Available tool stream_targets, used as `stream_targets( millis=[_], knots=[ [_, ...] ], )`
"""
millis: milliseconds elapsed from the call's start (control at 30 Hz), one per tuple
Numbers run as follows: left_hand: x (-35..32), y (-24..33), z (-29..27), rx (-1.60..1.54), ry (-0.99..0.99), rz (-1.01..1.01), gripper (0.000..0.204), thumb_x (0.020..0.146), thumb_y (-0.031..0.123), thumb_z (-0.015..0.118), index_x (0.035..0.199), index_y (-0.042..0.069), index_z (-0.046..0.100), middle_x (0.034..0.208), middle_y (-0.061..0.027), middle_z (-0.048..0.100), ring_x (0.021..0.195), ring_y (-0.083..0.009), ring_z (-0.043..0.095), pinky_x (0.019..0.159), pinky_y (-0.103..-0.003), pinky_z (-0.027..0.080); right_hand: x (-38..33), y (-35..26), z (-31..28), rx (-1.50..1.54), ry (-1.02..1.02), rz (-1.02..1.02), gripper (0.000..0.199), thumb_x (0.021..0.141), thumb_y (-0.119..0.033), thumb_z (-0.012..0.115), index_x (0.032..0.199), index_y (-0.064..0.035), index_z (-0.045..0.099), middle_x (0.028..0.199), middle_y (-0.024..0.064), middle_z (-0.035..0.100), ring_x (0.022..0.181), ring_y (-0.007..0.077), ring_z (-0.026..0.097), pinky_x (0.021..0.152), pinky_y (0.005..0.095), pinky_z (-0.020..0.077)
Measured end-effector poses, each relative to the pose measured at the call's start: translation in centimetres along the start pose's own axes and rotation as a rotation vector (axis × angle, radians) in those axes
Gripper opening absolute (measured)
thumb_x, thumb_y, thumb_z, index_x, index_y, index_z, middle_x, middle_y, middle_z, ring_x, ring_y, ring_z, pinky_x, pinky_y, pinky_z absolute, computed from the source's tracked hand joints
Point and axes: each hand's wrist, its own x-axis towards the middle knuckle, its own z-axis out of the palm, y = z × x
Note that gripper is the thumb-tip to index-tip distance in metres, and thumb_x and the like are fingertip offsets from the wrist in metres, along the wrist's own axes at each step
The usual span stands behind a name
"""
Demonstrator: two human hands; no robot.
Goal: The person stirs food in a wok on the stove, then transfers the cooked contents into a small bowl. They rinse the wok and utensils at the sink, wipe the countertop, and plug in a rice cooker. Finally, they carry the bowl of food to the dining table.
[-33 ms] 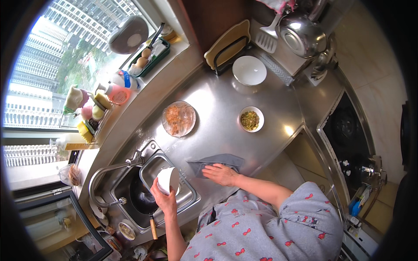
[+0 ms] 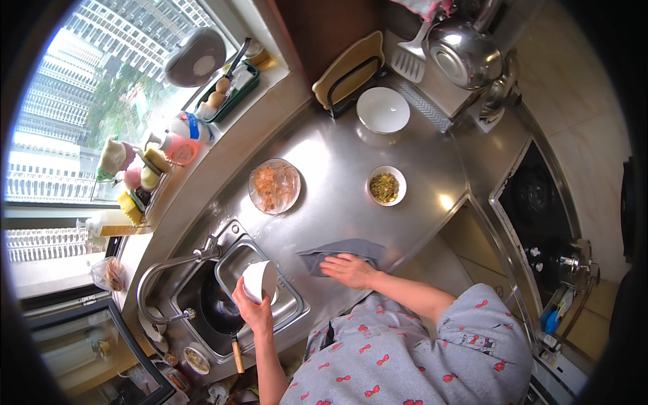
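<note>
Over the sink's right basin (image 2: 291,300), my left hand (image 2: 254,309) grips a white bowl (image 2: 260,281), which is tipped on its side. My right hand (image 2: 349,271) lies flat, fingers stretched out, on a grey cloth (image 2: 343,254) spread on the steel counter (image 2: 337,202). Part of the cloth is hidden under that hand. Farther off on the counter stand a glass plate of orange-pink food (image 2: 275,187) under what looks like clear film, and a small white bowl of chopped green-yellow food (image 2: 387,186).
A dark wok (image 2: 221,305) with a wooden handle sits in the left basin under a curved faucet (image 2: 152,277). Toward the back are a white bowl (image 2: 383,110), a cutting board in a rack (image 2: 347,71) and a metal pot (image 2: 466,54). A black stove (image 2: 533,196) is at right.
My right hand and the grey cloth have slid slightly to the right along the counter. The left hand still grips the white bowl over the sink.
</note>
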Motion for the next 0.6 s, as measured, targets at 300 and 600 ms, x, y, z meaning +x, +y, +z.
stream_targets(
  millis=[300, 600],
  knots=[
    [-0.2, 1.8, 1.1, 0.028, 0.004, 0.041, 0.068, 0.07, -0.001, 0.073, 0.134, 0.009, 0.049, 0.123, -0.0162, 0.051, 0.117, -0.038, 0.052, 0.1, -0.044, 0.044, -10.3, 16.9, -13.2, -0.404, 0.207, 0.722, 0.037, 0.089, -0.012, 0.055, 0.126, -0.0123, 0.061, 0.137, 0.0022, 0.056, 0.13, 0.0191, 0.048, 0.102, 0.0414, 0.0359],
    [-1.8, 3.3, 2.7, 0.11, -0.047, 0.041, 0.068, 0.069, -0.002, 0.071, 0.132, 0.008, 0.049, 0.123, -0.0167, 0.052, 0.118, -0.0379, 0.052, 0.1, -0.044, 0.043, 0.7, 39.5, -19.7, -0.306, 0.466, 1.015, 0.02, 0.082, 0.001, 0.057, 0.097, -0.0104, 0.064, 0.098, 0.0118, 0.065, 0.101, 0.0339, 0.058, 0.087, 0.0441, 0.0481]
  ],
)
